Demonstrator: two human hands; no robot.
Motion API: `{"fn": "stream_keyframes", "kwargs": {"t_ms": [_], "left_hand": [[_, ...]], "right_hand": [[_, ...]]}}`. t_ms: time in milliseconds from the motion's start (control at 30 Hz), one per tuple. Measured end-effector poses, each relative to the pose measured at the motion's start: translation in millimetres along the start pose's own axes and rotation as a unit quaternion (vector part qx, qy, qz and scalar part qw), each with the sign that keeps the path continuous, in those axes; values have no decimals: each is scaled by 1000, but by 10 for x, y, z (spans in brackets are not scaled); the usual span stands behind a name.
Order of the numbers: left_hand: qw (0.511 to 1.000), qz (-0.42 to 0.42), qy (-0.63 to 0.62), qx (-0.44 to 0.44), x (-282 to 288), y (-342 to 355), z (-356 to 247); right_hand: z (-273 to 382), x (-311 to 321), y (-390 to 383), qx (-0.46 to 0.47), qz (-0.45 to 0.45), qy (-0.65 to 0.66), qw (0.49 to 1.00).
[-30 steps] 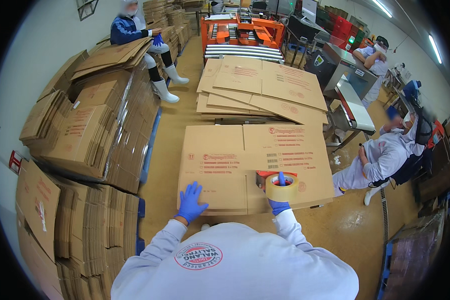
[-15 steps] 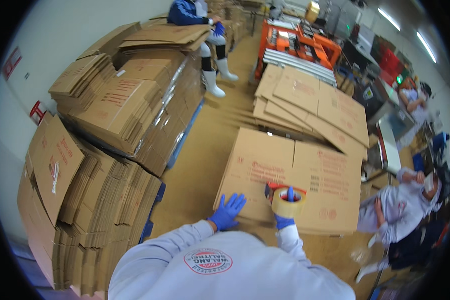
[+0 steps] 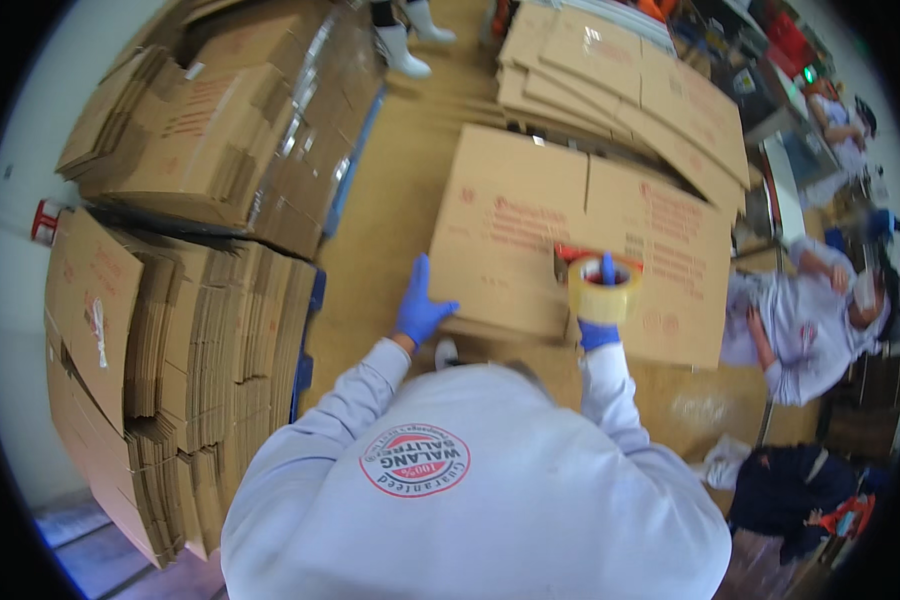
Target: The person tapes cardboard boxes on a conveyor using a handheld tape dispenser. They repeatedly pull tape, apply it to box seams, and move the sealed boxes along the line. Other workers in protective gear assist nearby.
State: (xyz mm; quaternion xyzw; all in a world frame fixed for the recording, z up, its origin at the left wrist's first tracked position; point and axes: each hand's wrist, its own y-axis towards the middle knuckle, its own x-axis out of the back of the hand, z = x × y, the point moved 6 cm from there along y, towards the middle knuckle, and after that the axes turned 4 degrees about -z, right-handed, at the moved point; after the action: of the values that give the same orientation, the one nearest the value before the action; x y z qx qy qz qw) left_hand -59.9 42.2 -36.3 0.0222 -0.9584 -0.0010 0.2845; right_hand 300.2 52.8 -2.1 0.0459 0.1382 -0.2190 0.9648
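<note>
A flattened brown carton point(image 3: 510, 215) with red print lies in front of me on top of others. At its near left corner is my left hand point(image 3: 425, 307) in a blue glove, fingers stretched and thumb apart, holding nothing. The thumb reaches to the carton's edge; whether it touches, I cannot tell. Over the carton's near right part, my right hand point(image 3: 598, 335), also gloved in blue, is closed on a tape dispenser point(image 3: 602, 288). The dispenser has a red body and carries a large yellowish roll of tape. Its handle is mostly hidden behind the roll and hand.
More flat cartons point(image 3: 625, 80) lie stacked askew just beyond. Tall stacks of folded cartons point(image 3: 210, 330) stand on pallets along the left wall. At right a person in a pale hooded top point(image 3: 815, 310) is close by; another person point(image 3: 838, 125) is farther back. White boots point(image 3: 400, 50) show at the top.
The view has shifted, so the cartons sit higher in the picture. My left hand has moved from lying on the carton to its left corner. My right hand still holds the tape dispenser.
</note>
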Motion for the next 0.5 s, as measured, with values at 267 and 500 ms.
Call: {"fn": "stream_keyframes", "kwargs": {"t_ms": [267,500], "left_hand": [[971,15,-6,238,157,367,287],[979,-20,-131,156,-27,801,555]], "right_hand": [[-19,-1233,332,-84,174,199,961],[-623,-1897,846,158,117,-155,968]]}}
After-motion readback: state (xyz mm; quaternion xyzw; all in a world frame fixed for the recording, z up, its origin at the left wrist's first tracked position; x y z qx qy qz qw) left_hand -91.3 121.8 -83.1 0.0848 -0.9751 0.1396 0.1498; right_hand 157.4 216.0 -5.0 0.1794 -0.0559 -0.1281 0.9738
